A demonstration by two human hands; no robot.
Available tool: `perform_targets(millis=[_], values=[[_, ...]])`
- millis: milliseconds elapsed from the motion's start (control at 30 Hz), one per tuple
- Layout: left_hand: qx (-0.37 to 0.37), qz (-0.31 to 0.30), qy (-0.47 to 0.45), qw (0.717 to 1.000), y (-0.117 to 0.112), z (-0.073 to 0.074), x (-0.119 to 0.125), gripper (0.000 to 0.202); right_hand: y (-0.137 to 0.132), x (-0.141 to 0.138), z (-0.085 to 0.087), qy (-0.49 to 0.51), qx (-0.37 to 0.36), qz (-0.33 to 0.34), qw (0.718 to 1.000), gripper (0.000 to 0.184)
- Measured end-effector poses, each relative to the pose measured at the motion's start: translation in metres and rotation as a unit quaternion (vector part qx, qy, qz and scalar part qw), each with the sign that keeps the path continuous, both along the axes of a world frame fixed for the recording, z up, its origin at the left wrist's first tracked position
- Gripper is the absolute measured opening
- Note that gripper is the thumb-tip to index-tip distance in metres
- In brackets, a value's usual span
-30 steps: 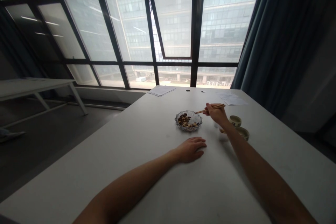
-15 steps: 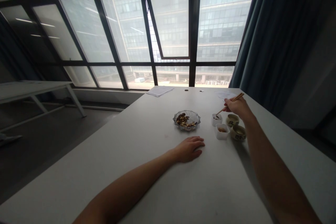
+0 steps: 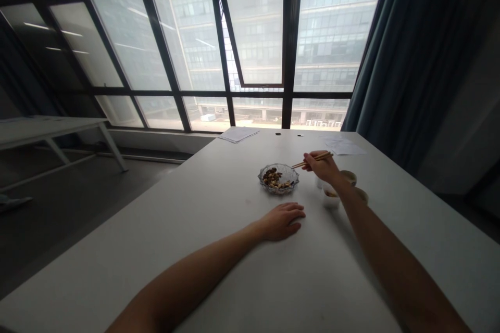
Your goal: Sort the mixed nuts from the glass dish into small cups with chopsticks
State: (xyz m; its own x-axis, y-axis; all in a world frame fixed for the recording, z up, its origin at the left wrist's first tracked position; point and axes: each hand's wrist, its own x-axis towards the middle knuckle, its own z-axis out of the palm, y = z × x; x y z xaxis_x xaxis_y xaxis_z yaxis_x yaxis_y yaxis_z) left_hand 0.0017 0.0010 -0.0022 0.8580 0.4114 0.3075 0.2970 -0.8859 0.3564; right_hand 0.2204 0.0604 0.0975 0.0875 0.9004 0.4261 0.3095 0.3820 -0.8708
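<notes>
Wooden chopsticks (image 3: 299,165) are clenched in the right hand (image 3: 322,168), the thumb and fingers closed around their upper part, right of the frame's centre. Their tips reach left to just over the upper right rim of a cut-glass dish (image 3: 294,181), which stands on a white table (image 3: 164,250). Whether the tips pinch anything is too small to tell. Brown and tan nuts (image 3: 274,179) lie heaped in the middle of the dish.

The left hand (image 3: 282,221) rests flat on the tabletop just below the dish and apart from it, its fingers released and slightly spread.

Right of the dish, a small white tub (image 3: 330,199) holding a few brown pieces sits just under the right wrist. A second white tub (image 3: 319,183) is partly hidden behind the right hand. Two ceramic cups (image 3: 349,175) stand farther right, partly covered by the right forearm.

The table's right edge runs down toward the right border of the frame, not far beyond the cups. Its left edge slants toward the lower left, with a broad open stretch of tabletop between that edge and the dish. Along the far edge, below the window, lie loose papers (image 3: 239,135) at upper left of the dish and more papers (image 3: 346,148) at upper right. A second table (image 3: 42,127) stands well apart at the left of the frame.
</notes>
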Motion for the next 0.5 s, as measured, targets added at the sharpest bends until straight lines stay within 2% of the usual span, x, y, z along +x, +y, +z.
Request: perform_targets(millis=[100,200,500], values=[[0.002,0.002,-0.005,1.000,0.000,-0.001,0.001,0.036,0.006,-0.016,-0.022,-0.027,-0.004,0.039,0.999,0.044],[0.005,0.002,-0.006,1.000,-0.001,-0.001,0.002,0.036,0.008,-0.024,-0.035,-0.035,-0.009,0.057,0.998,0.044],[0.007,0.001,-0.006,1.000,0.000,-0.002,0.003,0.036,0.005,-0.037,-0.048,-0.024,-0.022,0.096,0.995,0.036]])
